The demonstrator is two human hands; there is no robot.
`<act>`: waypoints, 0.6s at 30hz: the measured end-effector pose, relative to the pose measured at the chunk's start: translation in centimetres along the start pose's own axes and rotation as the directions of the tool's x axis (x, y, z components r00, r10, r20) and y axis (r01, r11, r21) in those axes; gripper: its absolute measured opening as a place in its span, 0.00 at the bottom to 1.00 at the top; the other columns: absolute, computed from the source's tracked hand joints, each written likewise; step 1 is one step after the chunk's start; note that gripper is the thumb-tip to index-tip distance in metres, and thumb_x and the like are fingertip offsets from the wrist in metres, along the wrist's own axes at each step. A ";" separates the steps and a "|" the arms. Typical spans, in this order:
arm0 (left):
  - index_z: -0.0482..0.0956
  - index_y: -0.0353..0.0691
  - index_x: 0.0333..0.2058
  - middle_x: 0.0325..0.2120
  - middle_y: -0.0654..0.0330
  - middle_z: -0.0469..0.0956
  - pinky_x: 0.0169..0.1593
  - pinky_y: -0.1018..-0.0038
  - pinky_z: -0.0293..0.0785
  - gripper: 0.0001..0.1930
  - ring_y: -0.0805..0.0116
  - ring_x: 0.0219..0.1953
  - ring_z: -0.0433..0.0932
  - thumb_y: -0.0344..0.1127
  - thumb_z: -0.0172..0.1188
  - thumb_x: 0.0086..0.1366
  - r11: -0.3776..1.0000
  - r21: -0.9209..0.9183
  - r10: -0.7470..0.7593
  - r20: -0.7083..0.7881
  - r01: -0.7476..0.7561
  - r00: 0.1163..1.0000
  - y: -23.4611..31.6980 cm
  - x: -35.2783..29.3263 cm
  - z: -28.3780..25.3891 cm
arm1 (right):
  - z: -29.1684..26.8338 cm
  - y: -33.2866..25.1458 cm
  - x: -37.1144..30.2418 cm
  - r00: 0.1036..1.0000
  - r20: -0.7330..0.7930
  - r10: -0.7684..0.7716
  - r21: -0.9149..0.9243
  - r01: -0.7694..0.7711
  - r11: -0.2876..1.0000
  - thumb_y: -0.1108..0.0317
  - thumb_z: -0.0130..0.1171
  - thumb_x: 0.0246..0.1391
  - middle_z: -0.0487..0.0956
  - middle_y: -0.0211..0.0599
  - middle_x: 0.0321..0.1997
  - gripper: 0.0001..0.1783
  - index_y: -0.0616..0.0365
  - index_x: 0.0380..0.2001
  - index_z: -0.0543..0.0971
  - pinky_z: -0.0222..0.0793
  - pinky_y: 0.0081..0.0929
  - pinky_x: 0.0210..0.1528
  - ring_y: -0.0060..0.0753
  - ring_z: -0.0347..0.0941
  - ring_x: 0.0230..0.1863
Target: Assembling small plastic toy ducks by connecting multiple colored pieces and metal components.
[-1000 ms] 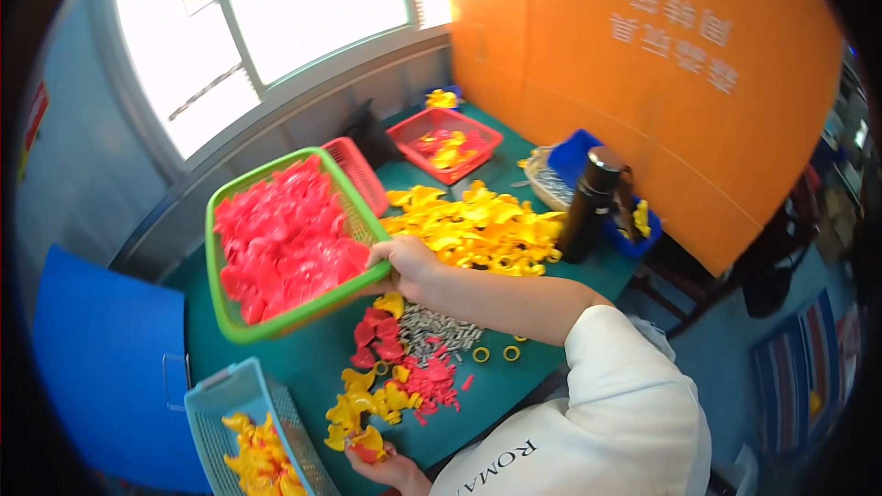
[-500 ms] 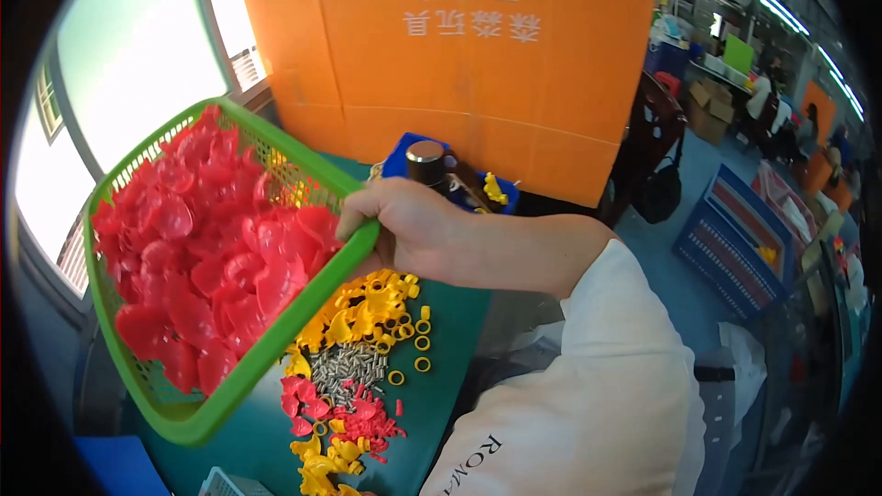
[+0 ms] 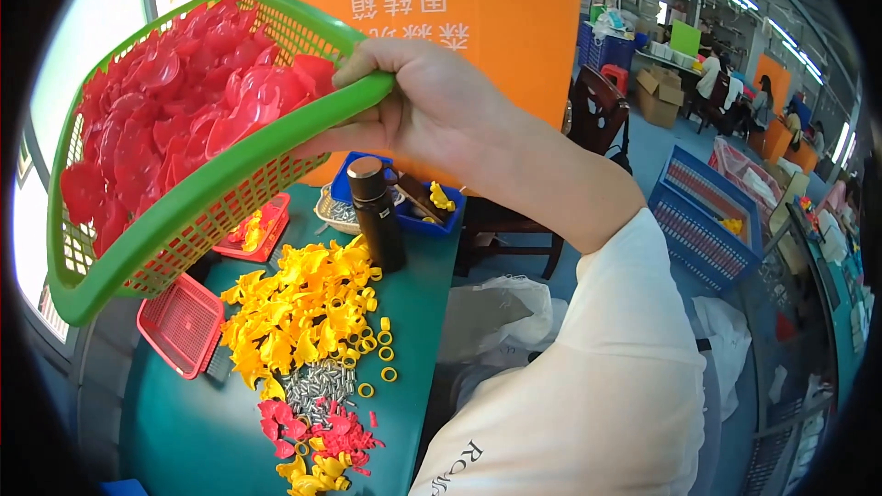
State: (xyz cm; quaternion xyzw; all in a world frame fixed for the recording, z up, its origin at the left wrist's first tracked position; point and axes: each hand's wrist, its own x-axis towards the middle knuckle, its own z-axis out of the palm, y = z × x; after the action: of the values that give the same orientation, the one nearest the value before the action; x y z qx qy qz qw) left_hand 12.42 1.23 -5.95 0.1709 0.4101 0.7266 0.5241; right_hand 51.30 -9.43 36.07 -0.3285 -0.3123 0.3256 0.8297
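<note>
Your right hand [image 3: 432, 115] is clamped on the rim of the green basket [image 3: 197, 197], thumb over the top, fingers under, lifting it tilted above the table [image 3: 175, 432]. It probably weighs little, but the thin lattice walls may flex, and the glossy red plastic pieces [image 3: 175, 119] heaped inside could slide toward the low corner. A grip near the middle of a long side looks steadiest. Below your hand stand a dark flask [image 3: 375, 211], yellow pieces [image 3: 303, 312] and small metal screws [image 3: 317, 384]. Your left hand is out of view.

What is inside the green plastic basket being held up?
The green plastic mesh basket, gripped by the right hand, holds a heap of red plastic parts. Anything beneath the top layer is covered.
</note>
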 end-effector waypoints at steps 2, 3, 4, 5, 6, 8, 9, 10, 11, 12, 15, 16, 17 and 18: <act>0.76 0.43 0.41 0.28 0.62 0.75 0.18 0.79 0.58 0.20 0.71 0.17 0.66 0.51 0.47 0.60 0.722 -0.691 0.692 0.722 0.038 -0.008 -2.4 5.7 -1.4 | -0.1 0.1 0.0 0.997 0.046 0.056 0.001 -0.056 0.998 0.76 0.49 0.51 0.75 0.52 0.39 0.06 0.69 0.32 0.69 0.75 0.49 0.51 0.51 0.77 0.44; 0.76 0.43 0.41 0.28 0.62 0.75 0.18 0.79 0.58 0.20 0.71 0.17 0.66 0.51 0.47 0.60 0.723 -0.689 0.691 0.723 0.049 -0.010 -2.5 5.6 -1.0 | -0.5 0.1 0.1 0.998 0.038 0.049 -0.002 -0.049 0.999 0.76 0.49 0.51 0.75 0.52 0.39 0.06 0.69 0.32 0.69 0.75 0.49 0.51 0.51 0.77 0.44; 0.76 0.43 0.41 0.28 0.62 0.75 0.18 0.79 0.58 0.20 0.71 0.17 0.66 0.50 0.47 0.60 0.741 -0.668 0.671 0.741 0.071 -0.038 -2.3 5.5 -0.7 | -0.8 0.2 0.3 0.997 0.039 0.074 0.014 -0.074 0.997 0.77 0.47 0.49 0.76 0.50 0.37 0.06 0.69 0.32 0.68 0.76 0.52 0.49 0.51 0.78 0.41; 0.76 0.43 0.41 0.28 0.63 0.75 0.18 0.80 0.58 0.20 0.72 0.18 0.66 0.50 0.47 0.60 0.755 -0.651 0.655 0.753 0.078 -0.060 -1.9 4.9 -0.8 | -0.8 0.3 0.4 0.993 0.055 0.107 0.029 -0.109 0.994 0.78 0.46 0.48 0.76 0.48 0.35 0.06 0.69 0.31 0.68 0.77 0.54 0.46 0.50 0.78 0.38; 0.76 0.42 0.40 0.27 0.63 0.74 0.18 0.81 0.58 0.20 0.72 0.17 0.66 0.50 0.47 0.61 0.748 -0.663 0.664 0.747 0.028 -0.027 -0.9 3.6 0.1 | -0.7 0.6 0.5 0.989 0.074 0.126 0.038 -0.129 0.991 0.78 0.48 0.48 0.76 0.48 0.37 0.07 0.68 0.32 0.68 0.77 0.53 0.46 0.48 0.78 0.39; 0.76 0.42 0.41 0.27 0.62 0.74 0.19 0.81 0.58 0.20 0.71 0.18 0.66 0.50 0.47 0.61 0.753 -0.271 0.628 0.570 -0.600 0.530 -0.1 -3.1 2.3 | 0.9 1.1 -0.8 0.992 0.055 0.110 -0.004 -0.110 0.994 0.77 0.51 0.48 0.76 0.45 0.37 0.07 0.66 0.33 0.69 0.77 0.50 0.48 0.44 0.78 0.41; 0.76 0.42 0.41 0.27 0.62 0.74 0.19 0.81 0.58 0.20 0.71 0.18 0.66 0.50 0.47 0.61 0.733 -0.260 0.649 0.544 -0.628 0.532 1.4 -2.8 1.6 | 1.9 1.4 -2.0 0.996 0.027 0.086 -0.046 -0.085 0.995 0.75 0.54 0.49 0.77 0.42 0.37 0.08 0.64 0.35 0.70 0.76 0.46 0.50 0.40 0.78 0.43; 0.67 0.41 0.52 0.38 0.56 0.74 0.20 0.76 0.65 0.25 0.62 0.24 0.71 0.48 0.55 0.59 0.996 -0.087 0.000 0.103 0.009 0.995 3.2 -4.6 -0.1 | 1.2 0.0 -4.3 0.997 0.027 0.069 -0.083 -0.066 0.994 0.75 0.56 0.49 0.77 0.41 0.39 0.11 0.63 0.37 0.72 0.77 0.43 0.48 0.36 0.77 0.43; 0.70 0.42 0.49 0.34 0.60 0.74 0.19 0.81 0.59 0.21 0.71 0.22 0.68 0.49 0.50 0.62 0.997 0.029 0.068 0.039 -0.069 0.997 4.3 -6.7 0.5 | 0.4 0.2 -5.6 0.994 -0.001 0.112 -0.034 -0.112 0.993 0.75 0.55 0.50 0.77 0.43 0.42 0.13 0.64 0.41 0.72 0.77 0.40 0.49 0.35 0.77 0.43; 0.74 0.44 0.45 0.31 0.65 0.74 0.18 0.86 0.54 0.20 0.80 0.20 0.66 0.51 0.45 0.65 0.980 0.151 0.135 -0.029 -0.129 0.990 4.4 -7.9 1.4 | -1.5 -0.8 -7.6 0.991 0.051 0.127 -0.086 -0.123 0.989 0.75 0.55 0.51 0.78 0.44 0.43 0.16 0.65 0.45 0.71 0.77 0.37 0.48 0.34 0.77 0.43; 0.75 0.46 0.41 0.30 0.65 0.76 0.17 0.86 0.57 0.15 0.80 0.23 0.70 0.48 0.48 0.65 0.992 0.043 -0.123 0.171 0.117 0.978 6.2 -7.8 -3.0 | -0.4 -1.2 -14.5 0.993 -0.060 0.100 -0.051 -0.103 0.993 0.76 0.51 0.54 0.79 0.45 0.40 0.15 0.66 0.46 0.70 0.78 0.37 0.47 0.38 0.78 0.40; 0.74 0.45 0.39 0.27 0.64 0.77 0.16 0.85 0.58 0.15 0.79 0.22 0.71 0.49 0.48 0.65 0.984 0.050 -0.178 0.174 0.172 0.968 7.2 -7.9 -4.5 | -2.8 -1.6 -15.9 0.994 -0.051 0.095 -0.027 -0.097 0.995 0.77 0.50 0.55 0.77 0.49 0.44 0.17 0.69 0.48 0.68 0.77 0.42 0.50 0.41 0.77 0.44; 0.74 0.45 0.39 0.26 0.63 0.77 0.15 0.85 0.59 0.15 0.78 0.21 0.72 0.49 0.48 0.65 0.988 0.064 -0.150 0.159 0.142 0.976 7.5 -8.0 -5.8 | -3.3 -1.4 -17.4 0.990 -0.091 0.109 -0.029 -0.112 0.993 0.77 0.50 0.55 0.75 0.53 0.47 0.17 0.71 0.49 0.67 0.74 0.45 0.53 0.46 0.75 0.48; 0.74 0.44 0.40 0.26 0.62 0.77 0.15 0.84 0.60 0.16 0.77 0.19 0.72 0.49 0.47 0.66 0.984 0.020 -0.178 0.160 0.177 0.971 8.7 -8.2 -7.0 | -4.6 -0.9 -18.1 0.990 -0.033 0.134 0.073 -0.131 0.989 0.78 0.48 0.56 0.74 0.55 0.48 0.17 0.72 0.49 0.67 0.72 0.48 0.56 0.50 0.73 0.50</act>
State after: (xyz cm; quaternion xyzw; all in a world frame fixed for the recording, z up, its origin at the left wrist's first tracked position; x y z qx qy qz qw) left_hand 5.46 -10.04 -1.95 0.1933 0.3821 0.6593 0.6180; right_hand 44.27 -25.05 28.53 -0.3250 -0.2624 0.3846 0.8231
